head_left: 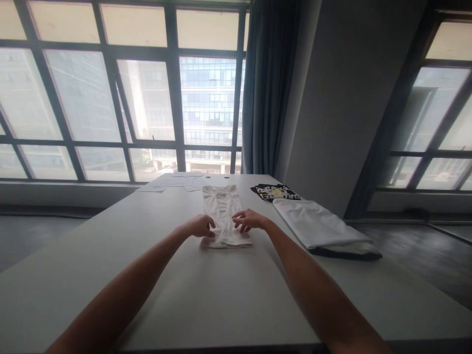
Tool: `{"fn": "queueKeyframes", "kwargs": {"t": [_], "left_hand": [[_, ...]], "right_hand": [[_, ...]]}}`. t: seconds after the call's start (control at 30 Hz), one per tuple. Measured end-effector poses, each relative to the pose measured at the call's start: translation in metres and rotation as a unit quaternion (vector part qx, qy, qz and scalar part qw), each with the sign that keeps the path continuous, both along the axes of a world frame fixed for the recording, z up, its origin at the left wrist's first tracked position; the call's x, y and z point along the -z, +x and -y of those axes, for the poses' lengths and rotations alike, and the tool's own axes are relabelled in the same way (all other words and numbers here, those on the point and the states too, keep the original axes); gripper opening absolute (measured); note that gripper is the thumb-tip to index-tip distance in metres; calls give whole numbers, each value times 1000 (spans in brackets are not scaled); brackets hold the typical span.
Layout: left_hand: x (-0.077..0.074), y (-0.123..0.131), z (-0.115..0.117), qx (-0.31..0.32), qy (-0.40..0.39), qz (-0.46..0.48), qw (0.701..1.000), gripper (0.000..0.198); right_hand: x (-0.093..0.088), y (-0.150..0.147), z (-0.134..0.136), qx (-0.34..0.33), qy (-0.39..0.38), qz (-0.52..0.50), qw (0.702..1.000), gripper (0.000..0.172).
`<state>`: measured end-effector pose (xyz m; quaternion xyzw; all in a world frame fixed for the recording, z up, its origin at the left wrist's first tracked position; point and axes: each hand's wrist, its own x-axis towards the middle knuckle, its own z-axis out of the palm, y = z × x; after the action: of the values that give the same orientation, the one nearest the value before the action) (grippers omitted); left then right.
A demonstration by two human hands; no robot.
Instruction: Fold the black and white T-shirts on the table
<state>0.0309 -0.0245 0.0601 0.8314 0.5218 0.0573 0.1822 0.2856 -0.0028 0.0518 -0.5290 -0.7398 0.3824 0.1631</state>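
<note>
A white garment (222,211) lies on the white table in front of me, folded into a long, narrow rectangle with wrinkles down its middle. Over its left edge is my left hand (202,226), fingers bent and a little apart, with no cloth gripped between them. My right hand (250,220) is above the right side of the same garment, its fingers loosely spread and pointing inward. Whether the fingertips touch the fabric I cannot tell.
To the right lies a folded white cloth item (320,223) with a dark layer under it. Behind it is a black printed garment (278,191). Paper sheets (177,182) are at the table's far left. A blue curtain (267,98) hangs beyond the table (110,246).
</note>
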Motion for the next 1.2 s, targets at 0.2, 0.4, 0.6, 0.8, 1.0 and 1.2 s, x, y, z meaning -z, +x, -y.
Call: {"fn": "queueKeyframes", "kwargs": {"t": [0.2, 0.4, 0.6, 0.8, 1.0, 1.2], "left_hand": [[18, -15, 9, -106, 10, -22, 994, 45], [23, -11, 20, -168, -84, 154, 970, 47], [19, -11, 26, -175, -93, 153, 968, 42], [27, -17, 28, -121, -22, 4, 992, 44], [28, -16, 31, -77, -3, -24, 997, 49], [15, -34, 30, 49, -89, 51, 994, 49]], "right_hand": [[18, 16, -14, 104, 66, 228, 966, 40], [18, 12, -12, 85, -13, 108, 990, 40], [9, 12, -5, 95, -24, 88, 991, 15], [5, 17, 3, 34, -146, 136, 979, 22], [4, 14, 3, 1, -174, 223, 959, 19], [1, 32, 2, 21, -129, 164, 978, 29]]}}
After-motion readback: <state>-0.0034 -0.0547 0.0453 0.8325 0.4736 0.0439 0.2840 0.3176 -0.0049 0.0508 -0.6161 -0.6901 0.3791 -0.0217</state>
